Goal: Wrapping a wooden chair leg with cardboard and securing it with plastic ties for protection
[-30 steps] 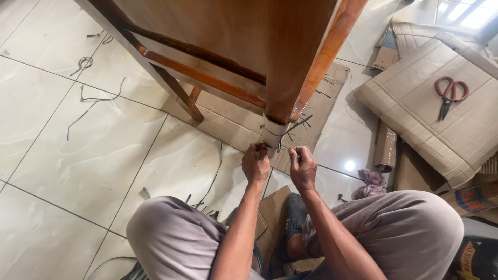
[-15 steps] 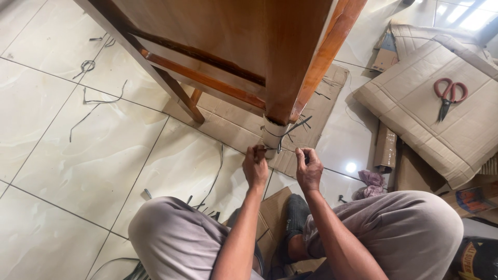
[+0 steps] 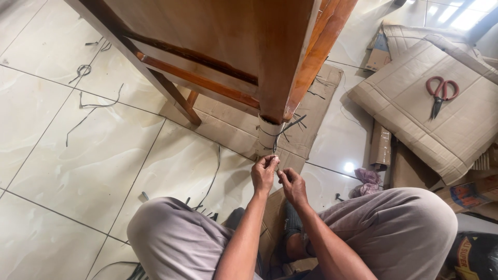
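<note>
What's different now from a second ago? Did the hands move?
Yes. Both hands drew back from the wrapped chair leg toward the person and came together: the left hand and right hand now meet fingertip to fingertip on the thin dark strap, where before they were apart. The scissors and cardboard stayed put.

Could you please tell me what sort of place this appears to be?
Probably a furniture packing area indoors: a glossy cream tiled floor, flattened brown cardboard sheets with red-handled scissors, and a varnished wooden furniture leg being wrapped.
</note>
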